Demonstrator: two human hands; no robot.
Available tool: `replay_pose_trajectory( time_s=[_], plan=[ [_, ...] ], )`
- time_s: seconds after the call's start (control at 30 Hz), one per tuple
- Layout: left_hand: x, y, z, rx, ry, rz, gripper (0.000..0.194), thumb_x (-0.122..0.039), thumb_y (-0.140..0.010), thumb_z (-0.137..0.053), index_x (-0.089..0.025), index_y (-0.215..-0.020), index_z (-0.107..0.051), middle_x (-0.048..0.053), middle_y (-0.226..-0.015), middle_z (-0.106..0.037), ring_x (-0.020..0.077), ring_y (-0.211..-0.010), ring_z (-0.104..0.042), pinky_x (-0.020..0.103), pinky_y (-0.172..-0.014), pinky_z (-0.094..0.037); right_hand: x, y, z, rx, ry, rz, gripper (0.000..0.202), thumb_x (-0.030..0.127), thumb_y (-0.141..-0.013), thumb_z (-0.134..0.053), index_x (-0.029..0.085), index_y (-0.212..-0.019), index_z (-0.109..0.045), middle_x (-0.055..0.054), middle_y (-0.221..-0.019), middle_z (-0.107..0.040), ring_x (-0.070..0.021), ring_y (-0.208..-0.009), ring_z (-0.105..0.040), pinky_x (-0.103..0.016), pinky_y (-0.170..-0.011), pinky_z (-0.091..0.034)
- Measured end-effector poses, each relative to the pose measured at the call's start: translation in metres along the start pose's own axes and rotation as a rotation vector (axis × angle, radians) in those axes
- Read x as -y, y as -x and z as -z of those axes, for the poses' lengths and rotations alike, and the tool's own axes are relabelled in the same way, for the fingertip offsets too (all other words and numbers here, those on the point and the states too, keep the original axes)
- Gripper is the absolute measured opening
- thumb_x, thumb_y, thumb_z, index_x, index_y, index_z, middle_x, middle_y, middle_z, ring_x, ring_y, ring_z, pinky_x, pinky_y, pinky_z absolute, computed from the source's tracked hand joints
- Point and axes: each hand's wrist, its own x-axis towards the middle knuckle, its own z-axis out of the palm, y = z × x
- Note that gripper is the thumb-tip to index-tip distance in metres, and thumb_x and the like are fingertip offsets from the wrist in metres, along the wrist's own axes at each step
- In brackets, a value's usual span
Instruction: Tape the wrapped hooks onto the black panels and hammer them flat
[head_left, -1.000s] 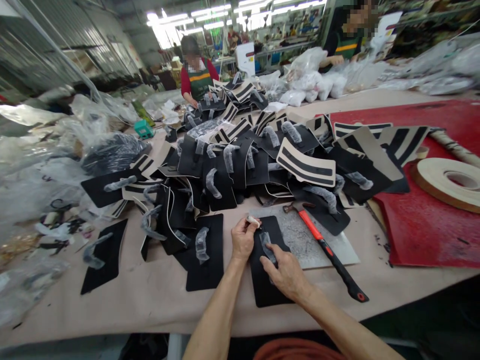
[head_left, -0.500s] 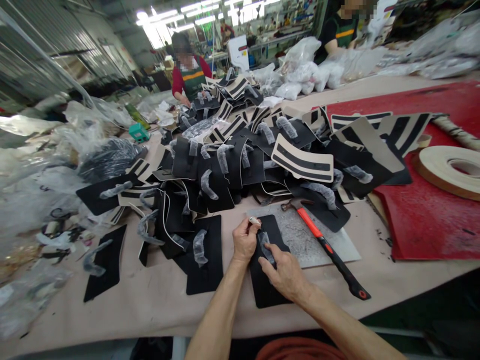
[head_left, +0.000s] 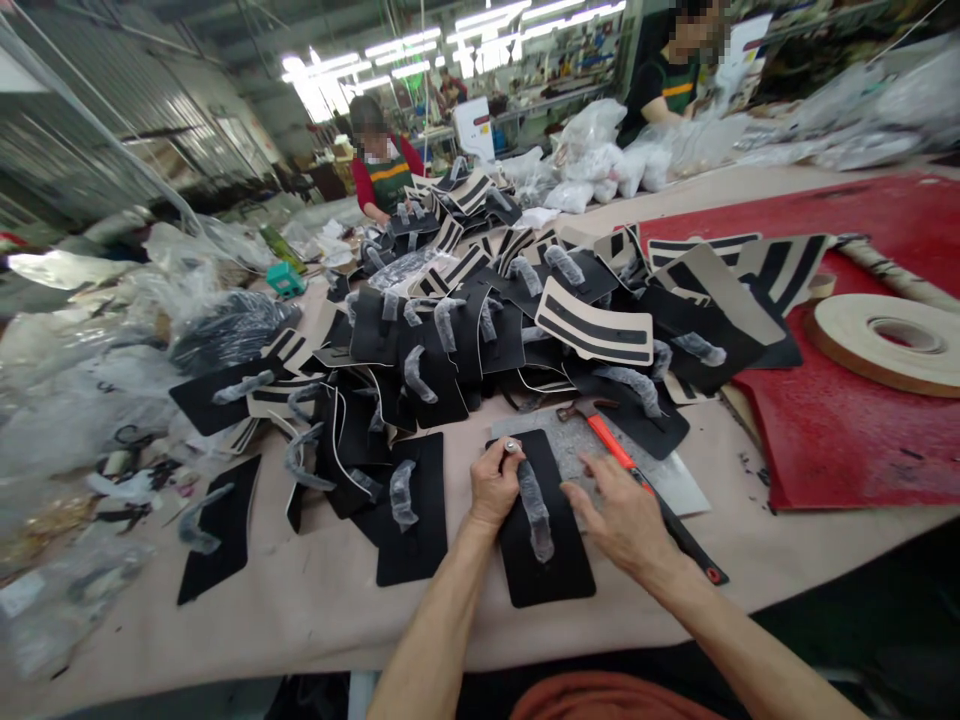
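My left hand [head_left: 493, 487] is closed around a short silver metal rod [head_left: 511, 446], its round end showing above the fingers. It stands at the far end of a plastic-wrapped handle [head_left: 535, 512] on a black panel [head_left: 551, 585]. My right hand [head_left: 630, 515] is open and holds nothing, its fingers spread just right of the panel. Close beyond those fingers lies a claw hammer [head_left: 611, 440] with a red and black handle, its head on a speckled grey slab [head_left: 686, 488]. The slab reaches partly under the panel.
A heap of black panels [head_left: 480, 340] with wrapped handles rises behind my hands. To the right are a red sheet [head_left: 840, 460] and a tape roll [head_left: 840, 325]. Plastic bags [head_left: 112, 390] crowd the left. Two co-workers [head_left: 386, 175] are across the table.
My right hand has let go of the wrapped handle and moved right toward the hammer, its fingers opening. My left hand keeps its hold on the metal rod, now more upright.
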Motion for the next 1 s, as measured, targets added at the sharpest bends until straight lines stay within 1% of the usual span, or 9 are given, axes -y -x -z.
replay_pose_trajectory(
  time_s=[0.07, 0.13, 0.23, 0.47, 0.53, 0.6, 0.73, 0.87, 1.0],
  plan=[
    [0.000, -0.005, 0.002, 0.030, 0.026, 0.024, 0.012, -0.025, -0.092, -0.058, -0.021, -0.089, -0.069, 0.002, -0.087, -0.075, 0.0157, -0.081, -0.071, 0.026, -0.080, -0.054, -0.025, -0.001, 0.016, -0.048, 0.300, -0.094, 0.039, 0.038, -0.096, -0.056, 0.008, -0.122, -0.056, -0.018, -0.112, -0.060, -0.0335, -0.105, -0.058, -0.043, -0.089, -0.046],
    [0.000, -0.009, 0.003, 0.056, 0.058, 0.042, 0.010, -0.024, -0.091, -0.059, -0.021, -0.090, -0.069, 0.002, -0.088, -0.076, 0.0156, -0.081, -0.071, 0.026, -0.080, -0.054, -0.046, -0.001, 0.027, 0.070, 0.466, -0.184, 0.028, 0.032, -0.094, -0.058, 0.010, -0.110, -0.057, -0.018, -0.104, -0.060, -0.0338, -0.098, -0.059, -0.041, -0.081, -0.046],
    [0.001, -0.011, 0.004, 0.085, 0.060, 0.041, 0.010, -0.023, -0.090, -0.059, -0.022, -0.092, -0.069, 0.002, -0.090, -0.076, 0.0158, -0.082, -0.071, 0.026, -0.080, -0.054, -0.059, -0.003, 0.037, 0.262, 0.405, -0.287, 0.011, 0.026, -0.093, -0.055, 0.015, -0.095, -0.053, -0.011, -0.090, -0.059, -0.0275, -0.085, -0.060, -0.036, -0.070, -0.043],
    [0.002, -0.008, 0.002, 0.059, -0.029, -0.051, 0.010, -0.022, -0.090, -0.058, -0.021, -0.091, -0.068, 0.004, -0.084, -0.074, 0.0163, -0.077, -0.070, 0.027, -0.077, -0.053, -0.007, -0.015, 0.066, 0.513, -0.885, -0.846, 0.007, 0.024, -0.088, -0.046, 0.020, -0.083, -0.042, 0.005, -0.066, -0.040, -0.0077, -0.047, -0.033, -0.021, -0.045, -0.028],
    [0.002, -0.008, 0.002, 0.052, -0.030, -0.058, 0.010, -0.021, -0.090, -0.058, -0.020, -0.092, -0.067, 0.004, -0.083, -0.073, 0.0164, -0.076, -0.069, 0.026, -0.076, -0.053, 0.008, -0.014, 0.073, 0.385, -0.789, -0.723, 0.022, 0.041, -0.093, -0.044, 0.022, -0.081, -0.042, 0.006, -0.063, -0.039, -0.0082, -0.044, -0.031, -0.021, -0.041, -0.024],
    [0.002, -0.009, 0.002, 0.057, -0.033, -0.060, 0.010, -0.022, -0.090, -0.057, -0.020, -0.092, -0.067, 0.004, -0.082, -0.073, 0.0167, -0.076, -0.069, 0.027, -0.075, -0.052, 0.016, -0.012, 0.075, 0.184, -0.534, -0.409, 0.037, 0.055, -0.096, -0.039, 0.023, -0.079, -0.042, 0.005, -0.060, -0.040, -0.0107, -0.046, -0.035, -0.024, -0.043, -0.027],
    [0.002, -0.009, 0.002, 0.063, -0.052, -0.071, 0.011, -0.022, -0.090, -0.057, -0.020, -0.092, -0.067, 0.004, -0.079, -0.072, 0.0166, -0.073, -0.067, 0.026, -0.072, -0.051, 0.015, -0.011, 0.074, 0.011, 0.015, 0.046, 0.035, 0.050, -0.099, -0.032, 0.023, -0.079, -0.041, 0.001, -0.057, -0.045, -0.0139, -0.046, -0.038, -0.030, -0.049, -0.021],
    [0.005, -0.009, 0.001, 0.058, -0.070, -0.078, 0.012, -0.020, -0.089, -0.057, -0.020, -0.091, -0.068, 0.003, -0.075, -0.071, 0.0154, -0.068, -0.065, 0.025, -0.068, -0.049, 0.022, -0.022, 0.094, 0.199, 0.285, 0.167, 0.029, 0.041, -0.100, -0.035, 0.023, -0.079, -0.044, 0.000, -0.053, -0.046, -0.0141, -0.040, -0.032, -0.033, -0.049, -0.011],
    [0.007, -0.008, 0.000, 0.069, -0.049, -0.085, 0.012, -0.023, -0.091, -0.057, -0.020, -0.092, -0.068, 0.003, -0.080, -0.071, 0.0158, -0.074, -0.066, 0.025, -0.073, -0.050, 0.050, -0.037, 0.124, -0.213, 0.079, 0.188, 0.036, 0.049, -0.103, -0.031, 0.023, -0.083, -0.045, 0.001, -0.058, -0.047, -0.0140, -0.047, -0.039, -0.030, -0.050, -0.022]
  ],
)
